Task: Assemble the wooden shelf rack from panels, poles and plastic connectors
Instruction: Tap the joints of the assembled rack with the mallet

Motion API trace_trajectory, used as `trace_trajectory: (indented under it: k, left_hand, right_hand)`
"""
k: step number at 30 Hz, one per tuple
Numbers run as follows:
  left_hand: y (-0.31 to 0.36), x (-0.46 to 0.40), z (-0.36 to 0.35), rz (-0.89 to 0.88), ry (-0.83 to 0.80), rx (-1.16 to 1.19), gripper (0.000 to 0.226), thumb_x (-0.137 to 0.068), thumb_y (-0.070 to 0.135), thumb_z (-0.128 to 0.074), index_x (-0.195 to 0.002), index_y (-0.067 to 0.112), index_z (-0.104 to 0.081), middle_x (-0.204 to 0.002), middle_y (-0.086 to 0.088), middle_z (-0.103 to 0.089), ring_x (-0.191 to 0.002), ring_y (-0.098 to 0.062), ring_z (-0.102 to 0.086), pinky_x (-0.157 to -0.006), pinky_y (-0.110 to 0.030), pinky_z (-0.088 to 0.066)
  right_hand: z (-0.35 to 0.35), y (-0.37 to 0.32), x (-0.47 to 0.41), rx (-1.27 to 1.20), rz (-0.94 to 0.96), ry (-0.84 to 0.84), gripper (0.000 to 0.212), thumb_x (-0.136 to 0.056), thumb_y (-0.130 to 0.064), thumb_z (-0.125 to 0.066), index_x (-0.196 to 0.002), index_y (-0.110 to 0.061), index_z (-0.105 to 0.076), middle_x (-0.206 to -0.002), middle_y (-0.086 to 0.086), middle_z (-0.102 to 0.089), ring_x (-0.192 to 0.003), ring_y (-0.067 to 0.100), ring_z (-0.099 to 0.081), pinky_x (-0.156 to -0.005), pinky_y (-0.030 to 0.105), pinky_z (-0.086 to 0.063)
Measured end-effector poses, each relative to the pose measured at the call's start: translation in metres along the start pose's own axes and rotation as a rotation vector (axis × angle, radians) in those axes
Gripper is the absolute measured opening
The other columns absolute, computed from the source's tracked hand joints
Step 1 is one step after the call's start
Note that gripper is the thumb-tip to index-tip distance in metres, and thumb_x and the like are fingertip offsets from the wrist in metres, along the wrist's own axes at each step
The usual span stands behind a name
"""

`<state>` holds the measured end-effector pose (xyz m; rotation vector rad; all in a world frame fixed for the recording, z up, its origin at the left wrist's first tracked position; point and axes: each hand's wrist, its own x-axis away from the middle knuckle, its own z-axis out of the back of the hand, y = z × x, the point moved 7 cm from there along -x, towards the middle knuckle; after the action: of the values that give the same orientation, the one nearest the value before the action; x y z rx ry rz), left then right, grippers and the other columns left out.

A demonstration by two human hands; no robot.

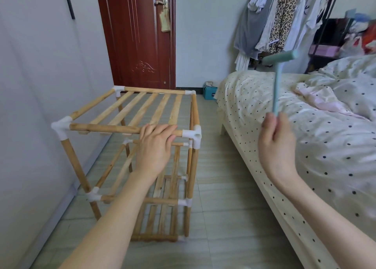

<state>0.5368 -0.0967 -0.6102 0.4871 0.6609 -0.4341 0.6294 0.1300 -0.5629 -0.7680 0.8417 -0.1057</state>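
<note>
Two hands up front, both ours: left hand (pixel 157 141) lies over the front top pole (pixel 122 129) of the rack (pixel 130 146), fingers curled over it just beside the front-right connector (pixel 194 135), steadying the frame. Right hand (pixel 277 138), off to the rack's right and over the bed (pixel 305 146), pinches the handle end of a light-blue plastic mallet (pixel 279 79), head raised & blurred, so prob. mid-swing. Rack stands on the tile floor (pixel 219 197) w/ three slatted tiers visible; white connectors at the corners; looks nearly done, we'd guess we're tapping joints home. Front-left connector (pixel 61 127) sits a bit skewed on its upright, maybe not fully seated, can't tell for sure. Risks from here: the left fingers are v. close to the front-right connector, so a sloppy blow there could catch them; grip on the mallet is only a fingertip pinch low on the handle, so it could slip or twist on impact; hitting one corner hard could pop the opposite joint or rack the frame sideways. Beyond the rack: dark red door (pixel 138 35), behind-right of it a small teal box (pixel 209 93) & hanging clothes (pixel 280 20).
</note>
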Motion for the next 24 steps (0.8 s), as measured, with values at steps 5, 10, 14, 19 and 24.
trace_trajectory:
  k: [5,10,14,19,24]
  left_hand:
    - [-0.001,0.001,0.0,0.004,0.005,0.003,0.03,-0.092,0.015,-0.055,-0.122,0.014,-0.062,-0.114,-0.001,-0.065,-0.106,-0.027,-0.051,-0.098,-0.042,-0.035]
    - [-0.001,0.001,0.0,0.009,-0.018,0.001,0.031,-0.094,0.015,-0.052,-0.123,0.014,-0.061,-0.118,0.0,-0.064,-0.111,-0.026,-0.051,-0.103,-0.043,-0.031]
    - [-0.003,-0.001,-0.001,0.018,-0.032,0.004,0.032,-0.094,0.017,-0.051,-0.124,0.016,-0.06,-0.119,0.002,-0.063,-0.113,-0.024,-0.05,-0.105,-0.04,-0.029]
    - [-0.002,0.0,-0.001,0.024,-0.024,0.003,0.031,-0.094,0.017,-0.052,-0.124,0.017,-0.06,-0.117,0.003,-0.064,-0.11,-0.024,-0.049,-0.102,-0.04,-0.031]
    - [-0.001,-0.001,-0.001,0.025,-0.018,-0.002,0.031,-0.094,0.016,-0.052,-0.124,0.017,-0.061,-0.116,0.002,-0.064,-0.109,-0.024,-0.049,-0.101,-0.04,-0.032]
  right_hand:
    - [-0.023,0.01,0.005,0.117,-0.033,-0.317,0.03,-0.1,-0.031,-0.034,-0.086,-0.01,-0.051,-0.063,0.004,-0.052,-0.065,0.03,-0.051,-0.058,0.034,-0.032]
    - [-0.042,0.011,0.026,0.157,-0.048,-0.455,0.029,-0.1,-0.033,-0.03,-0.084,-0.012,-0.043,-0.077,0.014,-0.057,-0.077,0.038,-0.055,-0.066,0.037,-0.04]
    - [-0.008,0.006,-0.001,-0.01,-0.037,-0.101,0.031,-0.1,-0.028,-0.033,-0.077,-0.012,-0.046,-0.057,-0.002,-0.045,-0.062,0.027,-0.046,-0.055,0.032,-0.024]
    - [-0.043,0.024,0.033,0.105,-0.148,-0.465,0.029,-0.1,-0.034,-0.032,-0.081,-0.016,-0.043,-0.072,0.007,-0.055,-0.073,0.033,-0.053,-0.066,0.034,-0.04]
    - [-0.02,0.015,0.02,-0.001,-0.092,-0.106,0.029,-0.1,-0.029,-0.034,-0.076,-0.016,-0.043,-0.057,-0.003,-0.045,-0.056,0.027,-0.044,-0.055,0.033,-0.029]
